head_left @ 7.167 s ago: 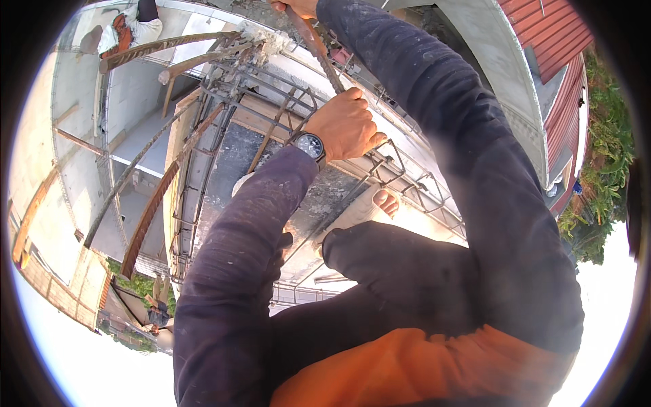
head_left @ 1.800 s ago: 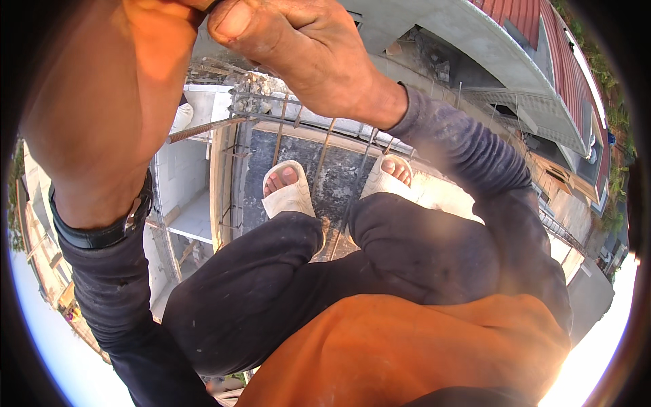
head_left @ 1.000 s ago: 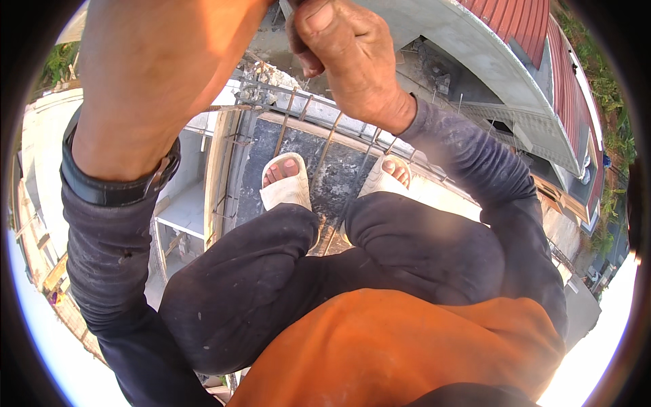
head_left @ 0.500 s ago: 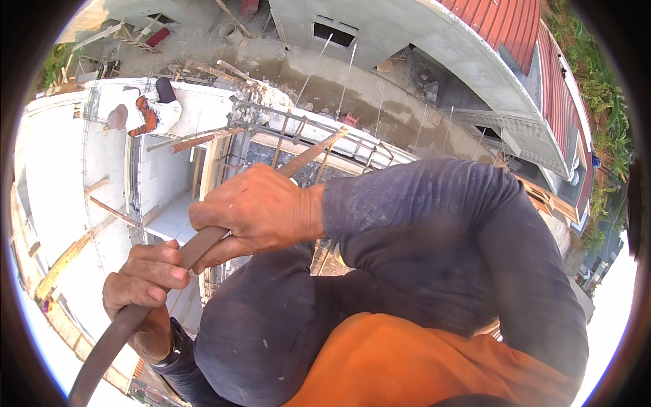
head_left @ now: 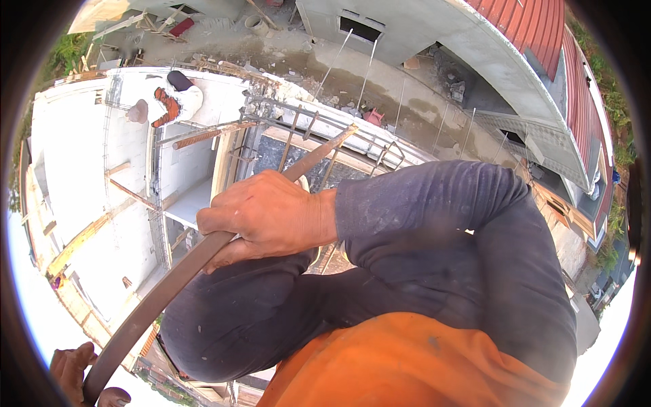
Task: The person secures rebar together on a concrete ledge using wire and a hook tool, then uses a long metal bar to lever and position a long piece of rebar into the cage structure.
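Observation:
My right hand (head_left: 268,218) is closed round a long, brown, narrow bar (head_left: 159,292), palm side down, above my bent dark-trousered leg. The bar runs slantwise from the lower left, and its worn, paler far end reaches over the rebar cage (head_left: 319,129). Down at the lower left edge, my left hand (head_left: 71,373) wraps round the near part of the same bar; the picture's rim cuts off some of this hand. Whether the bar is wood or metal I cannot tell.
Thin upright rods (head_left: 368,73) stand beyond the cage. A co-worker (head_left: 173,102) bends over a white block wall (head_left: 68,142) at the upper left. Timber braces (head_left: 78,251) lie against the walls. Far below runs a passage beside a grey building with a red roof (head_left: 519,27).
My left hand has slid down along the bar, away from my right hand, toward the lower left. My right hand keeps its grip. The view has shifted slightly.

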`<state>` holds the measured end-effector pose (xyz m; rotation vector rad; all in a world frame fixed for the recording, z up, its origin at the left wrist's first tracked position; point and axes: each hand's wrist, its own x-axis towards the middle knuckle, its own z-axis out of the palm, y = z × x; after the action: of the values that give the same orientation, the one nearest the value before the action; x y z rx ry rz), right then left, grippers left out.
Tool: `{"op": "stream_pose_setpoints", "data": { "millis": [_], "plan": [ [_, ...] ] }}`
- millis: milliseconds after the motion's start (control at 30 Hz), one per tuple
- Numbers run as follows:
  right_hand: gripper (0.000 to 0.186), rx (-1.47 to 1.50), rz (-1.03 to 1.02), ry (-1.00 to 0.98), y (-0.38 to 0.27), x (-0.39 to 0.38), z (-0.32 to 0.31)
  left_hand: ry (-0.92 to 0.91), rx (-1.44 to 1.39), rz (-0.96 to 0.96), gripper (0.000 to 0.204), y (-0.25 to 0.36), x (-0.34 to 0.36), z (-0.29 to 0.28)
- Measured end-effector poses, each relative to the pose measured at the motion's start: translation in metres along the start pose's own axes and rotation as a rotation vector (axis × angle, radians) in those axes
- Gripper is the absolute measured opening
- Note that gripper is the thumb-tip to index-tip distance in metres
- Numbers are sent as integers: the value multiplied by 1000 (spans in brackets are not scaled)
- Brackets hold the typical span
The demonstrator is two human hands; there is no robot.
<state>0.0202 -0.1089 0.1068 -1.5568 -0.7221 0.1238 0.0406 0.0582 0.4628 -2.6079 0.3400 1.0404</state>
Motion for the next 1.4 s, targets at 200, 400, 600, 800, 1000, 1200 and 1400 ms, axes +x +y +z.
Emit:
{"op": "stream_pose_setpoints", "data": {
  "millis": [200,400,600,800,1000,1200,1400],
  "plan": [
    [57,49,182,-267,-7,9,-13,-228,-24,-153,29,-23,1,24],
    [55,106,295,-333,7,2,23,-152,-225,5,41,-91,-13,121],
    [45,162,430,-365,26,0,62,-165,-537,-169,47,-114,-17,227],
    [50,232,494,-266,44,-14,81,-109,-643,-214,56,-126,-19,314],
    [55,-265,356,-376,95,-62,72,53,-654,-28,51,-152,-24,467],
    [52,-424,306,-388,113,-90,92,-24,-752,1,40,-124,-16,550],
    [46,-510,253,-291,131,-107,114,24,-995,6,37,-96,8,660]
  ]
}}
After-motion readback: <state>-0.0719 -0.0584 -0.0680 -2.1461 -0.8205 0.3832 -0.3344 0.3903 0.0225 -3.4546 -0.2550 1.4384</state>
